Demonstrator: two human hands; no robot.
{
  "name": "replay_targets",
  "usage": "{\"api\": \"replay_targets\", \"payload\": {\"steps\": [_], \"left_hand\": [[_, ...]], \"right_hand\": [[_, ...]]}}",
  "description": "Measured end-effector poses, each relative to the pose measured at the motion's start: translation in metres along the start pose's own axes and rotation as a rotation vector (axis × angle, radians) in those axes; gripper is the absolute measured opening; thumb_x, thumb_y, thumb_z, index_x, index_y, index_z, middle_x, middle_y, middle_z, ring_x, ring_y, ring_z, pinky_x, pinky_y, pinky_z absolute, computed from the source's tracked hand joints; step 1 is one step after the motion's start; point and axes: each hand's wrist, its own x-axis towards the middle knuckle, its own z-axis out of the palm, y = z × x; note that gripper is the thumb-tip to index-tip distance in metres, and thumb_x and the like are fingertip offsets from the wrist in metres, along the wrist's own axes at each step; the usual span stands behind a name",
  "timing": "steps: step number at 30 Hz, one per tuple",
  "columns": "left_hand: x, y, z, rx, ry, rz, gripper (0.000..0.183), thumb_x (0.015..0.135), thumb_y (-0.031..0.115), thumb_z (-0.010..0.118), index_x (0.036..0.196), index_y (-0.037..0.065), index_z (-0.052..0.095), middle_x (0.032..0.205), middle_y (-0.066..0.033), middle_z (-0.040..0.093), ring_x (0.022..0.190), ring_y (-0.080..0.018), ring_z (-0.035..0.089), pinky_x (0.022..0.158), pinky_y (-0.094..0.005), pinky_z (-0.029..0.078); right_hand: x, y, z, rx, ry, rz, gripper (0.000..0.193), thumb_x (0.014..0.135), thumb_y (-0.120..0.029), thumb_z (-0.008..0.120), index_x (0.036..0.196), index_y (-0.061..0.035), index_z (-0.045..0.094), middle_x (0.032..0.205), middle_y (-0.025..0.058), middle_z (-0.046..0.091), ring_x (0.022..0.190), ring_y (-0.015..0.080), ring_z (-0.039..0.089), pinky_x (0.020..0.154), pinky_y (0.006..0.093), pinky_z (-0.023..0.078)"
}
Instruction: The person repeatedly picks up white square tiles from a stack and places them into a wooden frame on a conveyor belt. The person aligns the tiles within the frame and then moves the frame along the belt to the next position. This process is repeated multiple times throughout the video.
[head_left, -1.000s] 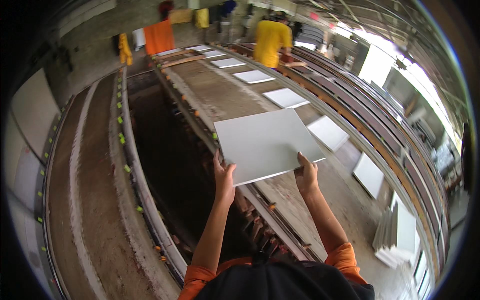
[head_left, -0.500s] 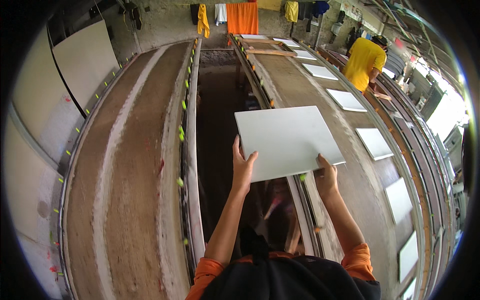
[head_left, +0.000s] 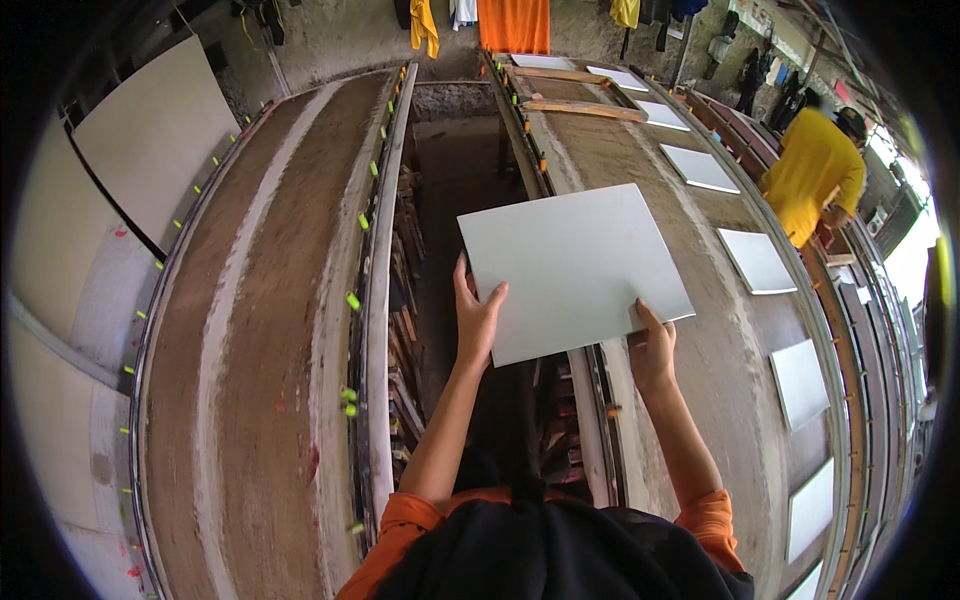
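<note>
A white, flat rectangular panel is held out in front of me over the gap between two long tables. My left hand is closed on its left edge, thumb lying on top and the other fingers mostly hidden beside and under it. At the near right corner, my right hand grips the panel between the thumb on top and fingers below. Both arms are stretched forward, and the panel's underside is out of sight.
The left table is long and brown with pale stripes and green clips. Along the right table lie several white panels and a wooden frame. A person in yellow stands beyond it. Cloths hang at the back.
My view has shifted, so the tables and the person in yellow appear further right. The held panel's far edge has risen in the picture; both hands keep their grip on it.
</note>
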Motion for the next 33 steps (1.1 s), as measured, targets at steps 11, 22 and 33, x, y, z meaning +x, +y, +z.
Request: {"api": "replay_targets", "payload": {"steps": [11, 22, 33], "left_hand": [[0.244, -0.048, -0.017, -0.039, 0.025, 0.007, 0.08, 0.074, 0.004, 0.066, 0.138, 0.003, 0.016, 0.125, -0.0172, 0.039, 0.115, -0.0236, 0.042, 0.097, -0.0359, 0.035], [0.455, -0.078, -0.004, 0.051, -0.07, 0.007, 0.082, 0.077, 0.014, 0.068, 0.139, 0.007, 0.015, 0.122, -0.0171, 0.04, 0.108, -0.0232, 0.048, 0.089, -0.0365, 0.043], [0.735, -0.13, 0.081, 0.087, -0.233, 0.108, 0.07, 0.081, 0.014, 0.064, 0.136, 0.007, 0.02, 0.114, -0.0129, 0.046, 0.1, -0.0186, 0.048, 0.086, -0.0331, 0.041]], "right_hand": [[0.222, 0.058, 0.112, -0.058, 0.016, -0.005, 0.034, 0.084, -0.01, 0.056, 0.115, -0.0006, 0.048, 0.11, 0.0064, 0.053, 0.102, 0.0176, 0.051, 0.087, 0.0306, 0.041], [0.403, 0.07, 0.161, 0.027, -0.024, 0.041, 0.038, 0.085, -0.007, 0.053, 0.12, 0.0022, 0.042, 0.114, 0.0094, 0.053, 0.106, 0.0222, 0.051, 0.089, 0.0377, 0.041], [0.637, 0.074, 0.213, 0.12, 0.183, -0.005, 0.039, 0.082, -0.011, 0.059, 0.117, -0.0027, 0.044, 0.107, 0.0065, 0.053, 0.095, 0.0196, 0.054, 0.081, 0.0349, 0.044]]}}
